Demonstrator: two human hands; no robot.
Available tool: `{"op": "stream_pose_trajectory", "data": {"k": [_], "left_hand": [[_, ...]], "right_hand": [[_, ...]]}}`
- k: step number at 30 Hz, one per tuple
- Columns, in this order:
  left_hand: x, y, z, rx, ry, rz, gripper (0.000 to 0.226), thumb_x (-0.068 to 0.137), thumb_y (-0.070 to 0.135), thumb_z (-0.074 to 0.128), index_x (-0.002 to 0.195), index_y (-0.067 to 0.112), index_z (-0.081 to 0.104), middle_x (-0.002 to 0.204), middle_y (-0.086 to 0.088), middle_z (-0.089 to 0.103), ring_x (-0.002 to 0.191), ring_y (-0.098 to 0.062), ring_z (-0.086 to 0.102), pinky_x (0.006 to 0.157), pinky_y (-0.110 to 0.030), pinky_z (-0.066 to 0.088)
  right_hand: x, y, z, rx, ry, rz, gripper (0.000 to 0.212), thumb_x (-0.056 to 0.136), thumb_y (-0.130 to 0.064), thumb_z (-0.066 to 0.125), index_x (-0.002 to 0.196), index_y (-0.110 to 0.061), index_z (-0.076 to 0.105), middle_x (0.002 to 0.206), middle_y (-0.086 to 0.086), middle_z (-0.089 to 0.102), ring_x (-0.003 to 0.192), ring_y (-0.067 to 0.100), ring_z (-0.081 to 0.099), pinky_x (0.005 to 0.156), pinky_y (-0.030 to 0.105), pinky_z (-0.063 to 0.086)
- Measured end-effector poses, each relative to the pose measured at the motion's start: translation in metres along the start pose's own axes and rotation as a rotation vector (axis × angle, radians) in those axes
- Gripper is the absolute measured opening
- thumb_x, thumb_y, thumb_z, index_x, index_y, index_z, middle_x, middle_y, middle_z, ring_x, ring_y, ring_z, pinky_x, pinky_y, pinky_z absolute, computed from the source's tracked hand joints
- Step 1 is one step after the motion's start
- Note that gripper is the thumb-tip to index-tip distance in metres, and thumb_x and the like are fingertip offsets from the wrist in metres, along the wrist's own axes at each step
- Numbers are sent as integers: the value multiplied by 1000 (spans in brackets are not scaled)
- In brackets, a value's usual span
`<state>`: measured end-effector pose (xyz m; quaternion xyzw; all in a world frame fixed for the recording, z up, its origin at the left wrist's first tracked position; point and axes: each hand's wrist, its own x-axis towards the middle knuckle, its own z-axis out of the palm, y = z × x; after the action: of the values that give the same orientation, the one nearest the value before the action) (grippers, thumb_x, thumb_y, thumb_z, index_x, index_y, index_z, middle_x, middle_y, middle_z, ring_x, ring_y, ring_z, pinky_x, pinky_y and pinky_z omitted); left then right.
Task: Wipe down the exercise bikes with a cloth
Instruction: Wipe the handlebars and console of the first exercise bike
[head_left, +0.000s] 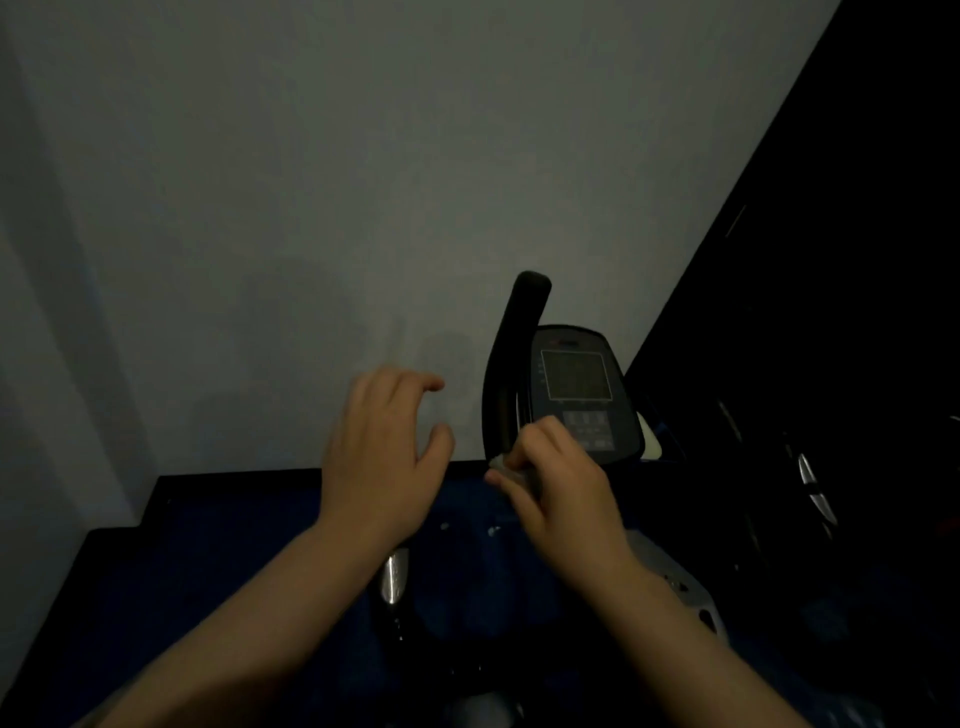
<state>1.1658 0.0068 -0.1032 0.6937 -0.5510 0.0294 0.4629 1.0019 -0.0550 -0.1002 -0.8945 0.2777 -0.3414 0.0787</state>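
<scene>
The room is dim. An exercise bike's console (576, 389) with a grey screen and buttons stands right of centre, beside an upright black handlebar grip (511, 364). My right hand (563, 488) is closed on a small pale cloth (501, 463) and presses it against the base of that grip. My left hand (382, 457) hovers to the left of the handlebar with fingers spread and holds nothing. A chrome stretch of the left handlebar (394, 577) shows under my left wrist.
A plain grey wall (311, 208) fills the background close behind the bike. The floor (208, 561) below is dark blue with a black skirting. At the right stands dark equipment with chrome parts (815, 493).
</scene>
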Motion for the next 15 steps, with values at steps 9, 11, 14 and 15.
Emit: {"op": "stream_pose_trajectory", "data": {"k": [9, 11, 14, 15], "left_hand": [[1, -10, -4, 44, -62, 70, 32, 85, 26, 57, 116, 22, 54, 111, 6, 52, 109, -11, 42, 76, -27, 42], [2, -10, -3, 50, -61, 76, 31, 84, 26, 58, 115, 23, 55, 110, 8, 52, 108, -9, 41, 75, -25, 39], [1, -13, -3, 52, -68, 89, 31, 83, 24, 60, 114, 23, 57, 109, 9, 52, 105, -9, 42, 73, -24, 40], [2, -14, -4, 45, -70, 90, 31, 83, 24, 61, 113, 23, 57, 108, 9, 53, 104, -9, 43, 71, -24, 41]], "right_hand": [[34, 7, 16, 190, 255, 201, 29, 83, -9, 70, 73, -17, 44, 80, -15, 43, 76, -11, 48, 65, 2, 35], [44, 9, 14, 140, 202, 173, 26, 83, -9, 71, 73, -12, 47, 80, -10, 43, 72, -7, 46, 65, 2, 34], [73, 4, 7, -12, 352, 103, 21, 83, -6, 71, 74, -6, 51, 84, -3, 42, 71, -1, 38, 67, 2, 33], [82, 3, 1, -24, 516, 89, 21, 82, -5, 71, 73, -6, 52, 84, -2, 42, 73, 0, 38, 69, 3, 33]]}}
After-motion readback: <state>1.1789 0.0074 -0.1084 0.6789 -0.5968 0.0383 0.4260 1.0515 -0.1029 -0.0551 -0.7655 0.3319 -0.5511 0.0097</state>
